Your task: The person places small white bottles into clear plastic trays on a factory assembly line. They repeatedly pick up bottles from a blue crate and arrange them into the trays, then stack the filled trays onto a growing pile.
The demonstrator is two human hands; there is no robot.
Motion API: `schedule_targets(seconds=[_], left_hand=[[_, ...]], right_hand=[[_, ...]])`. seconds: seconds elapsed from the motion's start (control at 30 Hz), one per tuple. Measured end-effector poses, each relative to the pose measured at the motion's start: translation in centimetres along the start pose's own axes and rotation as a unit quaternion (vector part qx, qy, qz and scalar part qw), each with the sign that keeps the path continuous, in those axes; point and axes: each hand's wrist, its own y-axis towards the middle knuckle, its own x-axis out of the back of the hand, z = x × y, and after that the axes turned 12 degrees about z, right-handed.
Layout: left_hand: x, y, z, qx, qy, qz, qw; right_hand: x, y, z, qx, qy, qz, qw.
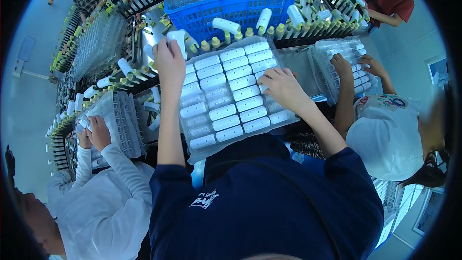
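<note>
A clear plastic tray point(219, 97) lies tilted in front of me, its slots partly filled with white oblong cases point(239, 71). Several slots stand empty, mostly on the left side and around the middle. My left hand point(169, 62) is raised at the tray's far left corner, fingers closed around a white case point(177, 41). Over the tray's right side, my right hand point(283, 85) has its fingers bent down onto a white case point(263, 88) in a slot; the fingertips partly cover it.
Behind the tray stands a blue crate point(231, 13) stacked with clear trays. A black rack point(308, 36) with yellowish pegs runs past it, some carrying white cases. Co-workers handle similar pieces at left point(98, 132) and right point(342, 65); others stand across the line.
</note>
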Motion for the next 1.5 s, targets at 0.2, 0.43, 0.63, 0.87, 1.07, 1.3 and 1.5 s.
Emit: schedule_targets(seconds=[0.2,0.43,0.63,0.87,1.07,1.3,1.5], left_hand=[[-2.0,5.8,3.5,0.137,0.101,0.047,0.984],[-1.0,6.8,6.6,0.184,0.28,-0.025,0.942],[1.3,6.1,10.5,0.247,0.35,-0.04,0.903],[7.0,8.4,19.6,0.331,0.359,0.062,0.871],[7.2,4.5,18.4,0.262,0.418,-0.045,0.868],[9.4,-0.6,14.9,0.016,0.39,-0.249,0.886],[2.9,-11.7,-0.1,-0.098,0.116,0.012,0.988]], right_hand=[[-0.8,0.1,0.0,-0.003,-0.089,-0.031,0.996],[-0.9,0.3,0.3,0.0,-0.083,-0.031,0.996],[-0.9,0.2,-0.1,-0.006,-0.037,-0.024,0.999],[0.5,0.4,0.3,0.017,-0.08,-0.005,0.997],[5.4,-0.1,0.6,-0.086,0.183,-0.115,0.972],[4.7,8.6,-7.4,-0.254,0.386,-0.265,0.846],[3.5,17.8,-11.6,-0.237,0.204,-0.294,0.903]])
